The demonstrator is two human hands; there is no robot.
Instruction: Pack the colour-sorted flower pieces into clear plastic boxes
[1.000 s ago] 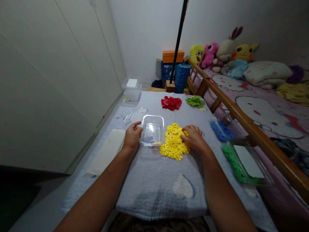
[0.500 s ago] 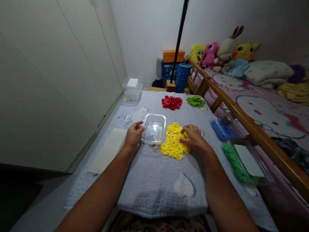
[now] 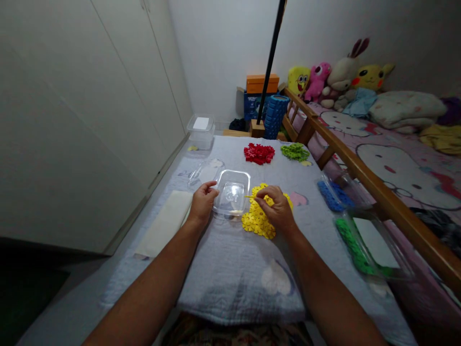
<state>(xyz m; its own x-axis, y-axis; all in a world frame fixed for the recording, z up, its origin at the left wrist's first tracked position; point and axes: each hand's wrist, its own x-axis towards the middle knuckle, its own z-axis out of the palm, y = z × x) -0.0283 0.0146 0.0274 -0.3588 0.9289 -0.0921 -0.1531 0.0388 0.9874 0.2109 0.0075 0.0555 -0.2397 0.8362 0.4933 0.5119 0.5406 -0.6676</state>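
Note:
A clear plastic container (image 3: 232,194) lies on the grey quilted cloth (image 3: 234,269). My left hand (image 3: 202,203) grips its left rim, fingers curled. Right beside it is a heap of yellow flower-shaped pieces (image 3: 256,220). My right hand (image 3: 274,209) hovers over that heap, pinching one yellow piece (image 3: 249,196) near the container's right edge.
Red pieces (image 3: 258,153) and light green pieces (image 3: 295,151) lie in heaps further back. Clear trays hold blue pieces (image 3: 330,194) and green pieces (image 3: 351,247) on the right. A clear lid (image 3: 202,172), a white pad (image 3: 166,222), a bed rail (image 3: 363,178) and a black pole (image 3: 271,53) surround the cloth.
My right hand lifted off the right side of the yellow heap and moved left toward the container, now pinching one yellow piece. The left hand kept its hold on the container.

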